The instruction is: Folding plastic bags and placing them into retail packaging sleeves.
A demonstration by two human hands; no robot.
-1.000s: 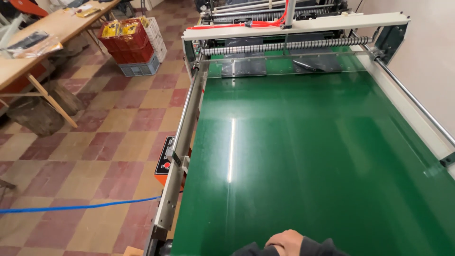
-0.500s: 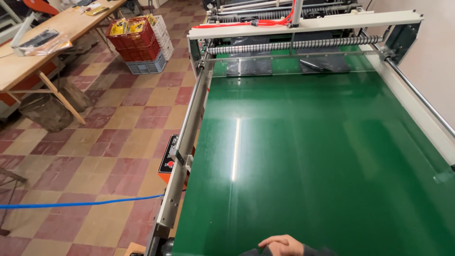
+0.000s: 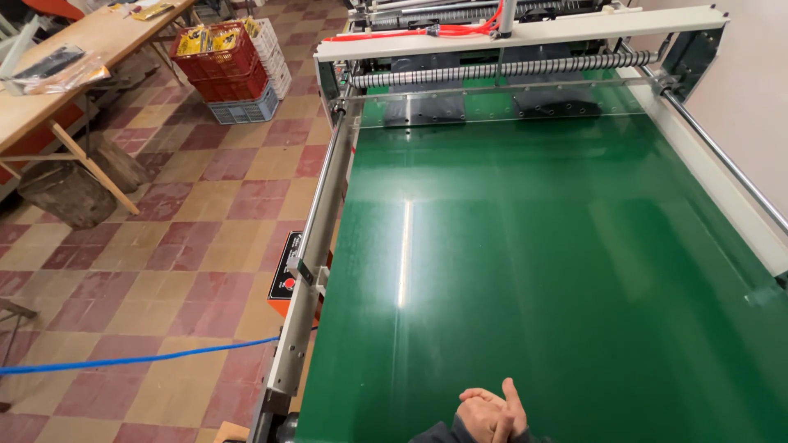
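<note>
My two hands meet at the bottom edge of the view, just over the near end of a wide glossy green conveyor belt. My left hand is curled against my right hand, and one finger sticks up. Neither hand holds an object. Dark sleeves show below the wrists. The belt runs away from me to a white crossbeam with a ribbed grey roller under it.
A metal side rail borders the belt on the left, with an orange control box fixed to it. A blue hose crosses the tiled floor. Red crates and a wooden table stand at far left.
My hands have risen a little further into view at the bottom edge. The view has tilted slightly, so the machine's far end sits higher in the frame.
</note>
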